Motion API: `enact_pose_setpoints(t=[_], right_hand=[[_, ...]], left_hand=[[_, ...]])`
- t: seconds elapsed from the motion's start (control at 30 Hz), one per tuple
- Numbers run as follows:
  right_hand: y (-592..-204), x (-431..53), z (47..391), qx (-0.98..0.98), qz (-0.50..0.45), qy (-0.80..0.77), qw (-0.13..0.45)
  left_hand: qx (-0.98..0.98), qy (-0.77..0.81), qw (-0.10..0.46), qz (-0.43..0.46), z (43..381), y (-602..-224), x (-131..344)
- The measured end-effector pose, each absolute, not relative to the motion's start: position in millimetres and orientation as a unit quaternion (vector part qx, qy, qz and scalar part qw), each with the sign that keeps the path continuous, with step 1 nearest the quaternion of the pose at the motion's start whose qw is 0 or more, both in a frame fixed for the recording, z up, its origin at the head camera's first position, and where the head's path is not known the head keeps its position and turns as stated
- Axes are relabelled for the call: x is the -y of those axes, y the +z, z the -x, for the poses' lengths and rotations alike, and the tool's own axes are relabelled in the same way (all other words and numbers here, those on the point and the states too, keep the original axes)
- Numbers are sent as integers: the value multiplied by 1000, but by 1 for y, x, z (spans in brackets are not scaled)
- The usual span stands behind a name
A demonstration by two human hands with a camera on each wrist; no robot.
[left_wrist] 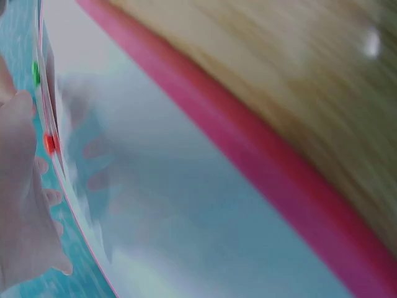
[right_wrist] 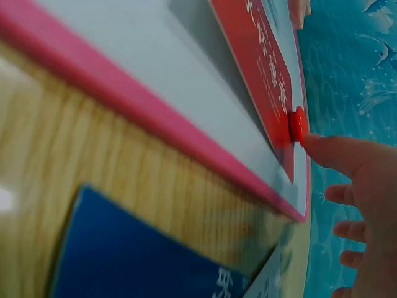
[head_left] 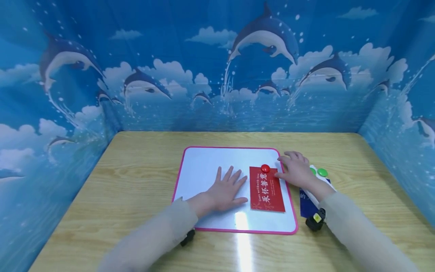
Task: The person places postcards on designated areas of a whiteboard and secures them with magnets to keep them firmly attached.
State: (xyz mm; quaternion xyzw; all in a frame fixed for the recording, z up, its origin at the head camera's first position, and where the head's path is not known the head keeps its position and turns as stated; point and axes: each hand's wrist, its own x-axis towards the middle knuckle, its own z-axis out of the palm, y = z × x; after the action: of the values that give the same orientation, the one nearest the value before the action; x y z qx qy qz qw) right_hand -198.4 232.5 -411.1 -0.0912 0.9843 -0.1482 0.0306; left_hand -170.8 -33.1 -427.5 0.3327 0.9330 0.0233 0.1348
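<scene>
Head view, left grip splayed apart over whiteboard, right grip loosely apart beside red magnet

I see a light brown wooden table with wavy lines in it. A blue cloth goes along its back and both sides. On the cloth I can spot a big jumping dolphin, smaller dolphins, puffy white clouds and splashy water. A bright shine sits on the table's near part.
</scene>
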Motion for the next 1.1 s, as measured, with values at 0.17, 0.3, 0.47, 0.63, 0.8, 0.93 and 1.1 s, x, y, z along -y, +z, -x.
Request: enact_pose_setpoints(t=[0.17, 0.3, 0.47, 0.63, 0.8, 0.93, 1.1], right_hand=[[-411, -249, 191, -985, 92, -142, 39], [-411, -261, 186, -986, 85, -140, 40], [-410, -274, 179, -987, 69, -142, 38], [-410, -289, 174, -988, 42, -142, 44], [-412, -309, 167, -987, 18, -148, 53], [-413, -322, 161, -987, -7, -147, 68], [-414, -331, 150, -984, -35, -133, 109]], left_hand=[[-944, 40, 131, -299, 179, -427, 65], [-952, 43, 125, -275, 183, -429, 89], [-959, 58, 116, -252, 185, -433, 112], [-965, 69, 108, -231, 187, -435, 128], [-968, 78, 103, -217, 191, -437, 140], [-970, 78, 99, -206, 194, -439, 149], [-973, 78, 93, -196, 194, -441, 155]])
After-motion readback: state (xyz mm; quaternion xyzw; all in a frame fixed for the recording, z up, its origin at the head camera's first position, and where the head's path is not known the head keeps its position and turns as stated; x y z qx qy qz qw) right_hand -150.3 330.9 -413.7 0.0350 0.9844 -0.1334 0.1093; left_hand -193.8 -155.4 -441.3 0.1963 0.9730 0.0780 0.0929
